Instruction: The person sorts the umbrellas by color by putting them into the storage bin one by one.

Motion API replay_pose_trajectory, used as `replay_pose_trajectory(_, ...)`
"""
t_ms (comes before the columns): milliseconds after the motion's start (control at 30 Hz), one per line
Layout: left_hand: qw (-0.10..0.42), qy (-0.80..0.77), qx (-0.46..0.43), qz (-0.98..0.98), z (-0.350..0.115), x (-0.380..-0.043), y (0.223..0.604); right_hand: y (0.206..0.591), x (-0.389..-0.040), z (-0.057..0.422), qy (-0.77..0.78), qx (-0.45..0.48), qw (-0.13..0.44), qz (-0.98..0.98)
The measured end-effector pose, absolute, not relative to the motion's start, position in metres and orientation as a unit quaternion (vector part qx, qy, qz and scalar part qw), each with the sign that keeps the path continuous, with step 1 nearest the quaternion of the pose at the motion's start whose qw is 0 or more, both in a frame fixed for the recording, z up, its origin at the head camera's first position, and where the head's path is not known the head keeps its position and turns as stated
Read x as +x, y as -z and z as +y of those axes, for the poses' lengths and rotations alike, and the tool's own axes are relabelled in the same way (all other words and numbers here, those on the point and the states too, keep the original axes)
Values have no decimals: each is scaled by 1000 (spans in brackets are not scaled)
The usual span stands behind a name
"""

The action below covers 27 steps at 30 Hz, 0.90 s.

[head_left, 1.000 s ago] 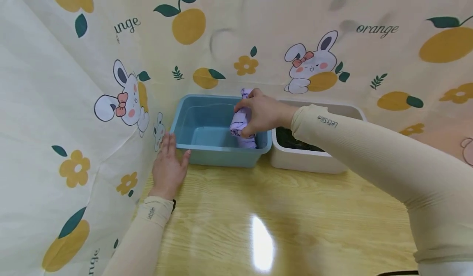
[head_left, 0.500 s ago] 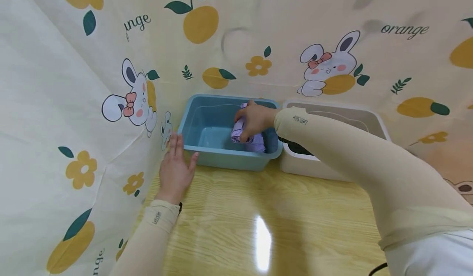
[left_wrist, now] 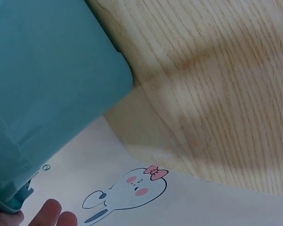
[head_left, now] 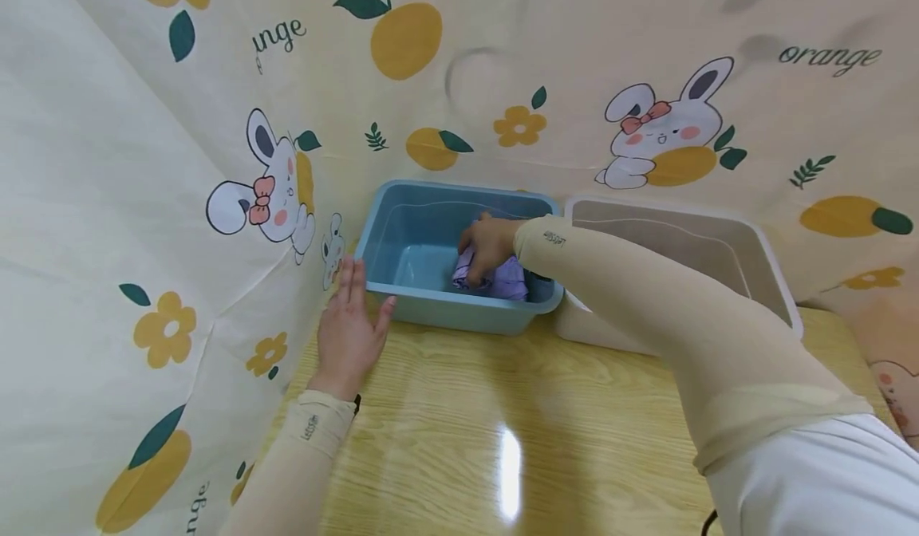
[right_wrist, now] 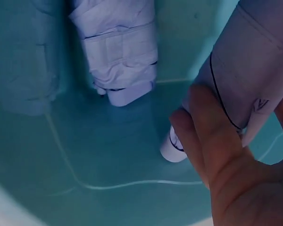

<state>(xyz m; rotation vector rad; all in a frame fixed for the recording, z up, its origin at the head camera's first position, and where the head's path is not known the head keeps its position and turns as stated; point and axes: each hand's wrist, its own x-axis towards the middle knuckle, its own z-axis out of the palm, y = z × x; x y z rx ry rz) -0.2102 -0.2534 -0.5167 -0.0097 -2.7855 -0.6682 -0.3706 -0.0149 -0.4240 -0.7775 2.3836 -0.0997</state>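
Observation:
My right hand (head_left: 491, 245) reaches down into the blue plastic bin (head_left: 459, 313) and grips a lilac folded umbrella (head_left: 464, 269), fingers and thumb around its fabric. A second lilac folded umbrella (head_left: 510, 281) lies in the bin's right part. In the right wrist view, the second umbrella (right_wrist: 120, 52) shows a closing strap and a pale end, apart from the held umbrella (right_wrist: 250, 61). My left hand (head_left: 348, 336) rests with straight fingers at the bin's left front corner, thumb spread. Only its fingertips (left_wrist: 47, 212) show in the left wrist view, near the rim.
To the right of the blue bin stands a cream bin (head_left: 610, 336), partly covered by my right arm. Both are on a wood-grain table (head_left: 431, 416). A cloth (head_left: 560, 41) printed with oranges and rabbits hangs behind and to the left.
My right hand has lowered the held umbrella deeper into the blue bin, beside the other one. My left hand stays at the corner. The head view has shifted slightly.

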Motion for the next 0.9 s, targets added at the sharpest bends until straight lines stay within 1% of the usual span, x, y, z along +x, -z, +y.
replay_pose_trajectory(267, 145, 230, -10, -962, -251, -212, 519, 449, -377, -23, 16, -280, 329, 902)
replay_pose_trajectory(467, 139, 231, -7, -963, -249, -212, 519, 470, -381, -26, 5, -269, 356, 895)
replay_pose_trajectory(600, 139, 233, -7, -962, -249, -212, 520, 488, -385, -25, -22, -288, 365, 885)
replay_pose_trajectory(700, 144, 235, -9, -961, -250, -212, 521, 498, -387, -26, -48, -307, 359, 880)
replay_pose_trajectory(833, 155, 239, -13, -958, -252, -212, 521, 501, -388, -32, -98, -320, 359, 871)
replay_pose_trajectory(900, 159, 240, -14, -958, -252, -212, 521, 501, -388, -35, -116, -314, 368, 867)
